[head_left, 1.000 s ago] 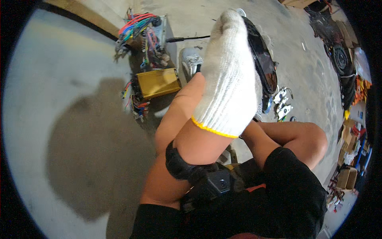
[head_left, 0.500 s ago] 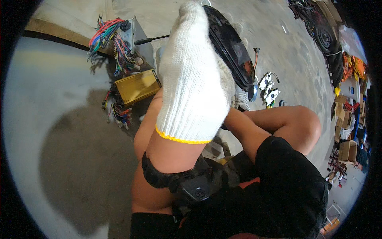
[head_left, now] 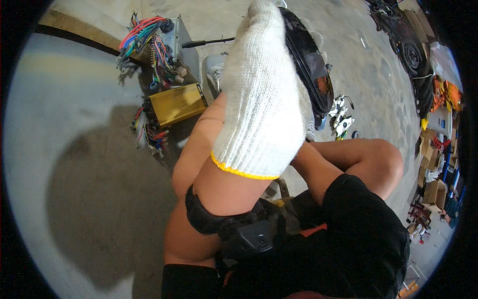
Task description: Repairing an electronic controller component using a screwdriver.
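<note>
Gripping a black panel [head_left: 308, 65] along its edge, the gloved left hand [head_left: 261, 94] closes on it; right hand hidden.

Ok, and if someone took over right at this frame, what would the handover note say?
Left hand: white knit glove, back toward the camera, gripping the dark curved panel held up above the knees.
Right hand: almost wholly hidden behind the left glove and the panel; grip cannot be told.
On the floor: gold box with loose coloured wires, grey metal box, white connectors.
Done: panel is off the floor and in hand.
Left: panel is not set down or joined to anything; floor parts lie untouched.
</note>
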{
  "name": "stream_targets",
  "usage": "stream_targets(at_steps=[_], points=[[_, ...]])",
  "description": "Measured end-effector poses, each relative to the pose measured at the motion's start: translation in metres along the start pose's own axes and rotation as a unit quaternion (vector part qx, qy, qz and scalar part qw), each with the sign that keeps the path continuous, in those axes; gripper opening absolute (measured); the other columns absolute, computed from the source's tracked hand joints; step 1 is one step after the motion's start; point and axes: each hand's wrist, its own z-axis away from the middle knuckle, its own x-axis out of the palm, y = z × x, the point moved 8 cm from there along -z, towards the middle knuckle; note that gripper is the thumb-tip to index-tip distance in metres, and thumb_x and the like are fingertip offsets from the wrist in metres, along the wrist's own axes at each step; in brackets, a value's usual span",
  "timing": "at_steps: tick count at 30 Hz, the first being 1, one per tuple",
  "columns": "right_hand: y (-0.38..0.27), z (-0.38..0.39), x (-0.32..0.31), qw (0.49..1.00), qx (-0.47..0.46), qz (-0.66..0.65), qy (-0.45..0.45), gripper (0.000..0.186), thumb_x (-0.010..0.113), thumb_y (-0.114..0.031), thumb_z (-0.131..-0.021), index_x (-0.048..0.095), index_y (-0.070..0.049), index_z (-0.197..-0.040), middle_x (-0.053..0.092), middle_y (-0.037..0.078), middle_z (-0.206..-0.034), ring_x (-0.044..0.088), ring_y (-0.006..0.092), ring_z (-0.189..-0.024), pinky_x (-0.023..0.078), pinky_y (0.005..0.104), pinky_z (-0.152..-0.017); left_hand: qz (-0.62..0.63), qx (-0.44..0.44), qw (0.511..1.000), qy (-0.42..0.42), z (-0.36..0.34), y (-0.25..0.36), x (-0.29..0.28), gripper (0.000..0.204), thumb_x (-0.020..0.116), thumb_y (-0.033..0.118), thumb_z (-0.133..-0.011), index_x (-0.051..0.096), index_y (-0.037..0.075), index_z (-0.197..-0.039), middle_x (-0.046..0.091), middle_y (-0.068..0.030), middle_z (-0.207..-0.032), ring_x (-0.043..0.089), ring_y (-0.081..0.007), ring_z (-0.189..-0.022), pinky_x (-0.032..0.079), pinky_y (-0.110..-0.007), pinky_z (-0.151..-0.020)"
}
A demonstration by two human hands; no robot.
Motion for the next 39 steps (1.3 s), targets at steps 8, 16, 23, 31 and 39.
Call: stream_targets(at_steps=[8, 16, 23, 31, 39], points=[[-0.095, -0.026, -0.057, 0.933, -0.097, 0.179, -0.298, 0.02, 0.061, -0.021, -0.085, 0.069, -0.007, -0.098, 0.069, 0.015, -0.097, 0.066, 0.0317, -0.092, 0.052, 0.0451, -0.082, -0.027, 0.053, 0.998, 0.013, -0.004, 0.023, 0.001, 0.031, 0.049, 0.037, -0.099, 0.06, 0.009, -0.106, 0.066, -0.0114, -0.093, 0.065, -0.0309, -0.083, 0.056, -0.049, -0.08], [-0.148, -0.047, -0.429, 0.931, -0.26, -0.176, 0.188, 0.031, 0.062, -0.027, -0.088, 0.068, -0.004, -0.109, 0.065, 0.019, -0.119, 0.064, 0.0332, -0.106, 0.05, 0.0438, -0.09, -0.029, 0.106, 0.994, -0.016, -0.066, 0.021, 0.059, 0.031, 0.049, 0.038, -0.099, 0.061, 0.01, -0.106, 0.066, -0.0114, -0.093, 0.065, -0.0314, -0.082, 0.056, -0.05, -0.079], [-0.103, -0.075, -0.553, 0.984, -0.037, -0.149, 0.089, 0.028, 0.068, -0.023, -0.082, 0.07, -0.002, -0.101, 0.071, 0.017, -0.086, 0.069, 0.0305, -0.077, 0.054, 0.0395, -0.069, -0.009, 0.109, 0.992, -0.063, -0.068, 0.042, 0.072, 0.024, 0.052, 0.032, -0.096, 0.065, 0.012, -0.1, 0.068, -0.0147, -0.093, 0.067, -0.0335, -0.085, 0.054, -0.055, -0.082], [-0.135, 0.037, -0.644, 0.866, 0.068, -0.474, 0.147, 0.02, 0.064, -0.015, -0.09, 0.069, -0.002, -0.105, 0.067, 0.003, -0.08, 0.059, 0.0078, -0.066, 0.047, 0.0232, -0.057, -0.087, 0.073, 0.992, -0.06, -0.046, 0.012, 0.081, 0.034, 0.045, 0.039, -0.101, 0.058, 0.01, -0.114, 0.065, -0.0195, -0.106, 0.064, -0.0408, -0.1, 0.051, -0.061, -0.089], [-0.172, 0.04, -0.653, 0.864, -0.03, -0.492, 0.101, 0.019, 0.068, -0.014, -0.088, 0.069, -0.001, -0.102, 0.067, 0.0, -0.085, 0.058, 0.0055, -0.079, 0.049, 0.0232, -0.071, -0.156, 0.071, 0.981, -0.086, -0.043, 0.003, 0.089, 0.035, 0.05, 0.036, -0.102, 0.056, 0.008, -0.122, 0.064, -0.0132, -0.103, 0.066, -0.0315, -0.091, 0.055, -0.046, -0.085]])
